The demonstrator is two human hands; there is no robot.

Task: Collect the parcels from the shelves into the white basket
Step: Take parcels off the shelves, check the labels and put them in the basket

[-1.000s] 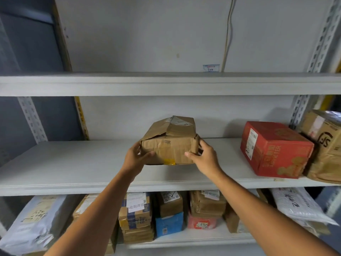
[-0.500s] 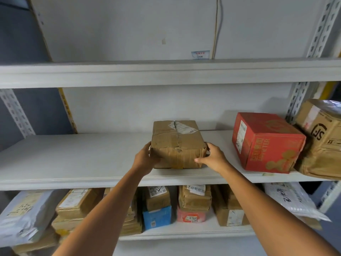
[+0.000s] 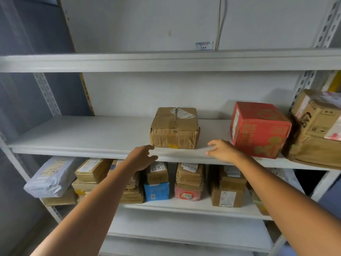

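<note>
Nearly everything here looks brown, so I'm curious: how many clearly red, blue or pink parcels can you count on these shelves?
red parcel: 1
blue parcel: 1
pink parcel: 1
Total: 3
A pinkish wrap at the right edge is cut off, so it is not counted.

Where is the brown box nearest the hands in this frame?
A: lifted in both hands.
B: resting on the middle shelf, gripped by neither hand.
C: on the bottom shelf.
B: the brown box sits flat on the middle shelf, with the left hand and right hand open in front of it.
</note>
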